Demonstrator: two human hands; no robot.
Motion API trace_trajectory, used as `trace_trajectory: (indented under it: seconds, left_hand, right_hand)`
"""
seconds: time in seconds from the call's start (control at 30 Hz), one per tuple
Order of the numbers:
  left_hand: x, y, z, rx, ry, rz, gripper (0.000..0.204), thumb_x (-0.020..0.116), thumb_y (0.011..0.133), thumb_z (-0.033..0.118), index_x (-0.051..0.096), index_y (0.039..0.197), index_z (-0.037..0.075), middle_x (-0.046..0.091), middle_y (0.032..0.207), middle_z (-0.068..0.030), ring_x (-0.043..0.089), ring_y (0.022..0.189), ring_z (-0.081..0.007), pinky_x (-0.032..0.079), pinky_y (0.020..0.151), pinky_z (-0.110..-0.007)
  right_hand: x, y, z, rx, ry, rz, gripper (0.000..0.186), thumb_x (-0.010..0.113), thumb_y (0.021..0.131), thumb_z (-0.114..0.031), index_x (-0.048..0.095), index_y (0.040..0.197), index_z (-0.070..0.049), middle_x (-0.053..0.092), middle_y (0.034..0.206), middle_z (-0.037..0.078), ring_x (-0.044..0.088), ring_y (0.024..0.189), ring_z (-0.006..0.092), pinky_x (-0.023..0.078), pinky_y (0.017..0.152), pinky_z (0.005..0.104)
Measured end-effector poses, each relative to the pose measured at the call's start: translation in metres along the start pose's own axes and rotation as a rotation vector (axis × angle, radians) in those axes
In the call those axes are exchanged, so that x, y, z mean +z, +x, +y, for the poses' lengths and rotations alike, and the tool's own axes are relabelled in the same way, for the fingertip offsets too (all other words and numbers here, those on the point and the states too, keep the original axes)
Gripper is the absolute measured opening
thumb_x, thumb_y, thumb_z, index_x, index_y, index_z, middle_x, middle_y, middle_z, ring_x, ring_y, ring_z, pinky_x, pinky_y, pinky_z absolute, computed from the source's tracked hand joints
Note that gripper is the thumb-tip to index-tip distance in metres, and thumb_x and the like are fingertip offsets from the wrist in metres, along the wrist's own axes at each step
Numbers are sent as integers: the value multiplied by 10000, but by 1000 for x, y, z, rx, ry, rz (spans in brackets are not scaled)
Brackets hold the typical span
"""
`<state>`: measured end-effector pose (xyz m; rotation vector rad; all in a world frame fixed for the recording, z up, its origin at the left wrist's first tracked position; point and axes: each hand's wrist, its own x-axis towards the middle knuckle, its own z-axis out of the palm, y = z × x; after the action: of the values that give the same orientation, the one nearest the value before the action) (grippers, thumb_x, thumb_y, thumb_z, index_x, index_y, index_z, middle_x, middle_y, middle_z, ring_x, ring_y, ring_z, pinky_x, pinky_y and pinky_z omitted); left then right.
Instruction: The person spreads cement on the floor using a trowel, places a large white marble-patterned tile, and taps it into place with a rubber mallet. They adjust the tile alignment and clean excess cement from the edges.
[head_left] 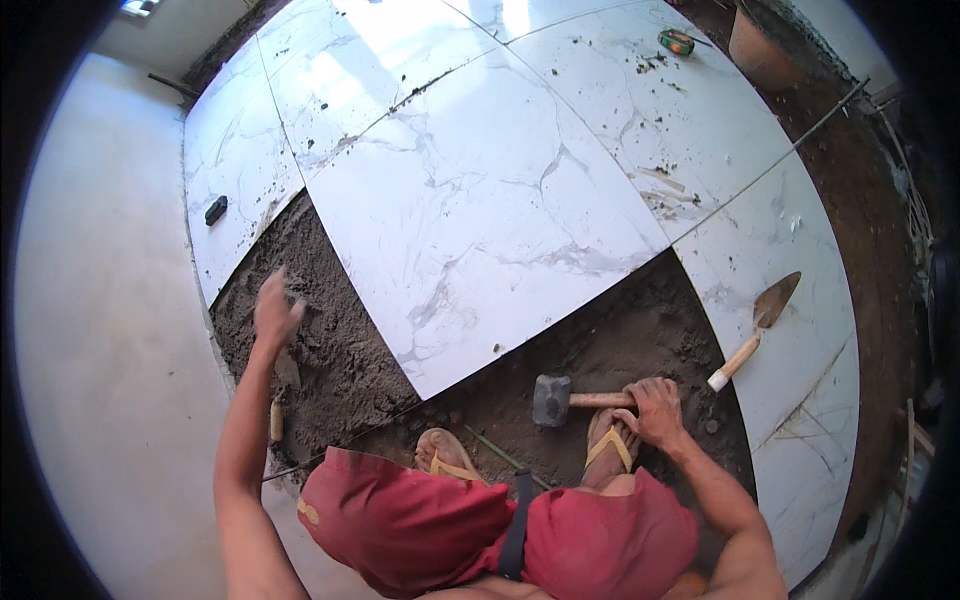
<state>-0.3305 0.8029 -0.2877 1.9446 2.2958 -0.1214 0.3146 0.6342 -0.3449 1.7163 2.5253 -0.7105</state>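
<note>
A: Holding what in the right hand point(655, 410)?

B: A dark-headed mallet point(585, 400). Grips the very end of the wooden handle, fingers closed around it, just ahead of the right foot point(606, 455).

A: Pointing which way?

B: Almost straight across. Head out to the left, handle running back rightward into the fist. Cannot tell touching from hovering over the dark bed point(640, 310) below.

A: And from there to the big white marbled tile point(490, 230)?

B: Ahead and to the left. Shows a near edge slanting from lower left to upper right, close to the mallet head but apart from it. Points its nearest corner back toward the left foot point(445, 455).

A: Where to look for the left hand point(275, 310)?

B: Off the tile's left side, above or on the rough grey mortar point(340, 310). Looks slightly blurred, fingers loosely spread, apparently with nothing in them. Cannot tell about contact with the mortar.

A: Anything close by?

B: A trowel point(277, 422), just inside the forearm: handle toward the body, blade toward the fingers. Beyond the right hand, on the right-hand tile, a second trowel point(777, 300), handle end nearer.

A: Nearer to the white marbled tile, left or right?

B: By bare fingers, left. By mallet head, right.
</note>
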Motion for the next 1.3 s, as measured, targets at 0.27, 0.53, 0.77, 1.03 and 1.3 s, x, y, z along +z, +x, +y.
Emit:
trace_trajectory:
  seconds: [0.27,0.53,0.77,1.03,1.3]
  left_hand:
    - [14,144,247,98,-188,-400,1258,853,602,476,125,1508,-4,110,1528,-336,132,1417,-487,196,1170,-460]
    - [80,150,215,329,-305,-324,1312,908,480,426,158,1538,226,65,1590,-194,74,1415,-521,171,1043,-749]
    - [35,143,285,130,-264,-358,1393,925,432,385,128,1526,57,161,1452,-439,81,1433,-479,30,1143,-596]
    - [36,150,276,91,-208,-362,1411,933,425,422,115,1537,129,132,1511,-358,94,1432,-477,156,1112,-651]
    - [4,138,296,-93,-319,-451,1315,947,481,286,143,1519,359,-6,1606,-100,28,1427,-490,301,964,-784]
  right_hand:
    - [-35,25,7,253,311,-473,381,532,926,-457,591,1087,-117,677,869,171,652,841,403,492,760,502]
    - [-131,252,-83,-295,820,308,331,574,925,-151,458,1201,-9,588,717,214,603,602,411,467,531,447]
    - [-114,390,-52,-48,553,350,362,500,964,-317,419,1167,-29,633,893,289,614,805,495,500,669,551]
    - [-116,397,-66,57,645,540,361,419,995,-335,437,1177,-23,621,957,329,584,931,517,448,768,567]
    - [-87,386,-51,60,519,603,466,388,1000,-407,516,1181,2,634,957,309,599,966,487,456,817,505]
